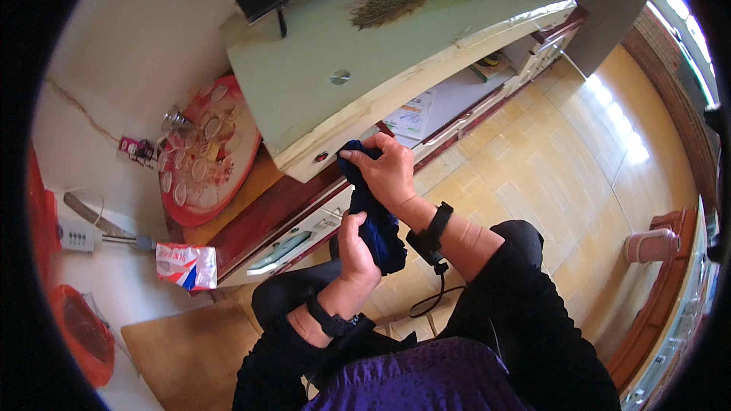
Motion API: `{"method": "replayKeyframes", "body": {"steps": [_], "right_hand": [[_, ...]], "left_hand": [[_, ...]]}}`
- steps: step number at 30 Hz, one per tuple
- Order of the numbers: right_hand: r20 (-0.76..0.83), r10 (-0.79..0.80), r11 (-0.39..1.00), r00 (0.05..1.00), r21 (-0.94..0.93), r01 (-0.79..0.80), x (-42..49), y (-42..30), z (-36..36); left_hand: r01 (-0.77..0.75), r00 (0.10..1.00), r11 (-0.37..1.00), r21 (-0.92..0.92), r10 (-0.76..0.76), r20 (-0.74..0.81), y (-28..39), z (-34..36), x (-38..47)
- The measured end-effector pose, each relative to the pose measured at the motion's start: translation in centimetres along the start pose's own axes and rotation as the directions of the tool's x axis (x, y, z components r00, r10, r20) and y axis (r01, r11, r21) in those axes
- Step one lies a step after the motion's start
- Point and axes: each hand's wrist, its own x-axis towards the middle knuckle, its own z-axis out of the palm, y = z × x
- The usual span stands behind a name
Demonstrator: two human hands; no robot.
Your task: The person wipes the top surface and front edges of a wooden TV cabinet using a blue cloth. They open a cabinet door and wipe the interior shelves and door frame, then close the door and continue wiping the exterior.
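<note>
A dark navy cloth (380, 237) hangs bunched between my two hands, over the floor just beside the corner of a TV cabinet. My right hand (388, 171) pinches its upper end between thumb and fingers, close to the cabinet's pale front edge. Lower down, my left hand (357, 248) grips the cloth's side with the thumb on top; its fingers are partly hidden. The cabinet's glass top (308, 97) bears a peacock picture, and a round metal disc (340, 77) sits on it.
A red oval tray (191, 217) with several small cups stands left of the glass top. Below it lie a red and white packet (187, 265) and a power strip (77, 235). Papers (410, 117) lie on the open shelf. A pink bin (651, 245) stands at the right, on tiled floor (514, 177).
</note>
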Motion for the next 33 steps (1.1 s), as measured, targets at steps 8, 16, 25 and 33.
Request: {"method": "replayKeyframes", "body": {"steps": [8,16,25,33], "right_hand": [[-0.085,0.275,0.945,0.958,0.209,-0.252,3.4,3.4,-3.5],[0.509,0.467,0.756,0.723,0.194,-0.625,-0.9,5.7,-6.4],[0.761,0.480,0.300,0.435,0.324,-0.897,-5.6,8.6,-10.9],[0.597,0.548,0.537,0.586,0.286,-0.794,-4.8,13.9,-13.2]], "left_hand": [[0.033,0.986,0.998,0.056,-0.042,0.160,0.6,2.1,1.0],[-0.162,0.977,0.974,0.157,0.136,0.162,-0.4,3.7,2.9],[-0.036,0.980,0.851,0.524,-0.072,0.185,-4.8,4.7,4.7],[-0.062,0.969,0.710,0.702,-0.127,0.213,-6.4,6.3,3.4]]}}
